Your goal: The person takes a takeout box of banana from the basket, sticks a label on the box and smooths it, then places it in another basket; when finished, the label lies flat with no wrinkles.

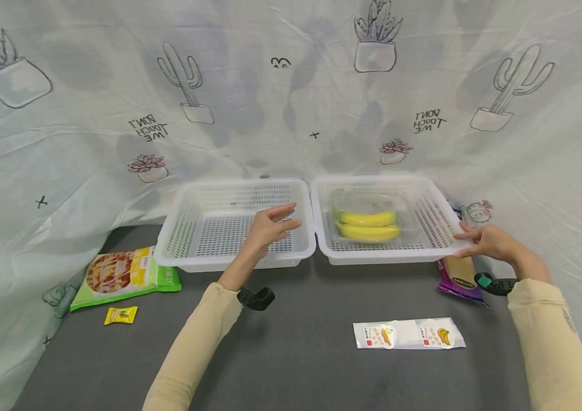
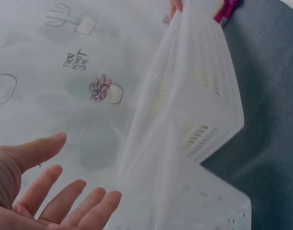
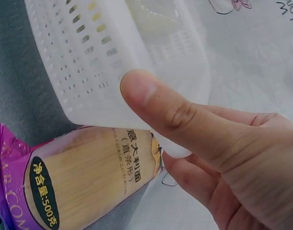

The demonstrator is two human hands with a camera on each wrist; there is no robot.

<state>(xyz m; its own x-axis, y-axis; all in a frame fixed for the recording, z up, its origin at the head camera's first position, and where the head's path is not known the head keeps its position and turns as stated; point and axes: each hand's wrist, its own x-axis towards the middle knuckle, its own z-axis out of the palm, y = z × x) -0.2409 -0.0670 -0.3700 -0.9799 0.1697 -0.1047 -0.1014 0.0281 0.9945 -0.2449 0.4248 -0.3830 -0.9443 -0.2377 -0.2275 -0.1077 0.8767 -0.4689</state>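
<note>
Two white perforated plastic baskets stand side by side. My left hand is above the left basket, fingers spread and holding nothing; the left wrist view shows its palm and loosely bent fingers. My right hand grips the right basket by its right rim, thumb over the edge and fingers beneath. Inside that basket lie yellow bananas in a clear plastic box. Partly under its right corner is a purple-ended bag of spaghetti, just below my right hand.
A green and yellow food bag lies against the left basket's left side, with a small yellow packet in front. A flat white wrapper with banana labels is at the front right. A printed white sheet rises behind the baskets.
</note>
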